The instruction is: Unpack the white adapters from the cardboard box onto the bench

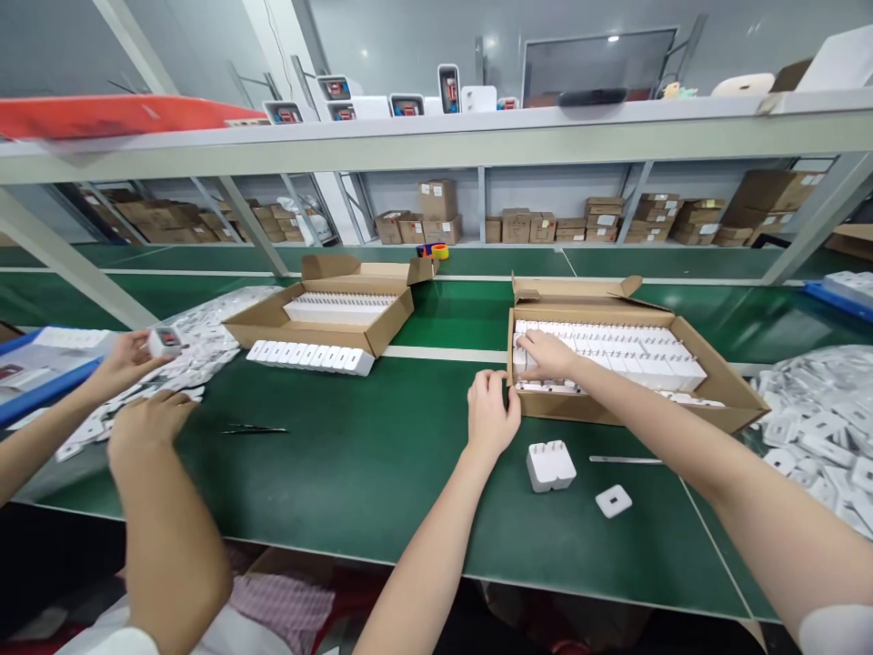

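Note:
My right hand point(547, 356) reaches into the left end of an open cardboard box point(614, 414), its fingers closed on a white plug charger at the end of the rows. Rows of white plug chargers point(614, 350), metal prongs upward, fill much of this box. At its front left corner, my left hand point(489, 411) has its fingers curled against the cardboard wall. On the green table in front lie two white chargers point(551, 468) side by side, prongs up, and a flat white cover point(614, 501) with a dark slot. The charger under my right fingers is mostly hidden.
A co-worker's hand point(126, 364) at the left holds a white housing point(164, 342). Another cardboard box point(382, 332) and a row of white housings point(310, 357) stand before it. Tweezers point(255, 428), a thin strip point(626, 460) and piled covers point(825, 437) lie on the table. A shelf point(436, 146) spans above.

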The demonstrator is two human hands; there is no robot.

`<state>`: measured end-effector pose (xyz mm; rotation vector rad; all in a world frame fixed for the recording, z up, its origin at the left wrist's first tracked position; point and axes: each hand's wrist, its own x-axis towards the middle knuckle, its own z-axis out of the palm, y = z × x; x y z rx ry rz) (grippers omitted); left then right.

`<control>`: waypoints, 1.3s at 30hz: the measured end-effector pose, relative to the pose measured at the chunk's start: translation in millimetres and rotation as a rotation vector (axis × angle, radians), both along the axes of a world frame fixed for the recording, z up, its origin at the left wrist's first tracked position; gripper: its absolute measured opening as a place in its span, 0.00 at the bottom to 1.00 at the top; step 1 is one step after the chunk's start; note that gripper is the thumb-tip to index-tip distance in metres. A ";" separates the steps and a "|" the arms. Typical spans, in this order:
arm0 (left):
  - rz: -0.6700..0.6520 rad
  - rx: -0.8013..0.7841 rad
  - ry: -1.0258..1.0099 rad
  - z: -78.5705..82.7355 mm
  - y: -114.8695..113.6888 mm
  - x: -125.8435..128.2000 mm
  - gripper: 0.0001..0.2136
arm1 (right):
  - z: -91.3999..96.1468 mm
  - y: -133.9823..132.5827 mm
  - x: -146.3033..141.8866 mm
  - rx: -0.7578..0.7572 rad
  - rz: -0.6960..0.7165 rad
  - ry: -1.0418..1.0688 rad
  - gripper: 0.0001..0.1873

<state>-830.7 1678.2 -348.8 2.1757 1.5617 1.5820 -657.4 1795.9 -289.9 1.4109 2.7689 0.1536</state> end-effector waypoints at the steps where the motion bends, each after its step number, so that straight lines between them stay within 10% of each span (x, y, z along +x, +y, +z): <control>1: -0.002 0.001 0.008 0.0 -0.1 0.4 0.10 | -1.9 1.3 0.3 0.005 0.011 0.005 0.33; 32: -0.010 -0.011 -0.030 4.5 0.5 -6.3 0.10 | -2.4 -10.1 -9.0 0.055 0.018 -0.094 0.34; 39: -0.576 -0.033 0.137 38.3 -30.5 -9.7 0.15 | 58.2 -31.4 3.7 0.176 -0.047 0.034 0.32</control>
